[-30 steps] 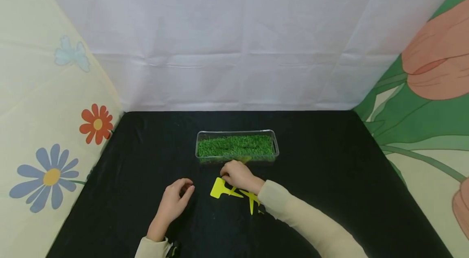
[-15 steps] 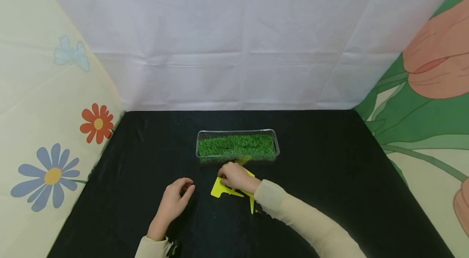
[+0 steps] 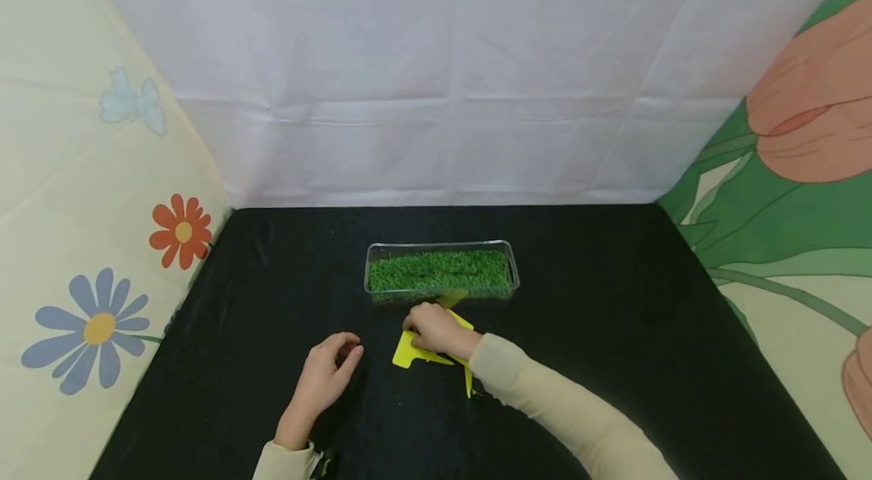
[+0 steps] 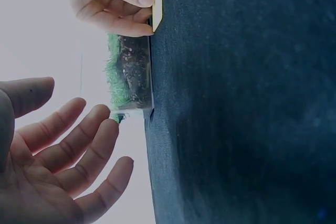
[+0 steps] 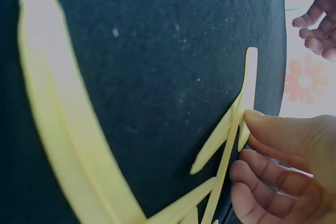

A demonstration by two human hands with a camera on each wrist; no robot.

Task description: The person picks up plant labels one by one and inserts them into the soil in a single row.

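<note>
Several flat yellow T-shaped tags [image 3: 406,351] lie overlapping on the black cloth in front of a clear tray [image 3: 512,285] of green grass. My right hand [image 3: 441,331] is over them, and in the right wrist view its thumb and forefinger pinch the edge of one tag [image 5: 251,80]; the other fingers of this hand [image 5: 286,171] are curled. My left hand [image 3: 322,376] hangs to the left of the tags, holding nothing; its fingers are loosely bent and spread in the left wrist view, palm showing [image 4: 42,182].
Dark soil shows through the side of the tray [image 4: 135,72] under the grass. White fabric [image 3: 443,86] hangs behind the black-covered table [image 3: 613,298]. Flower-patterned cloths stand at the left [image 3: 54,200] and right [image 3: 783,238].
My right hand has shifted slightly left and toward me over the tags, uncovering a yellow piece behind its wrist. My left hand has hardly moved.
</note>
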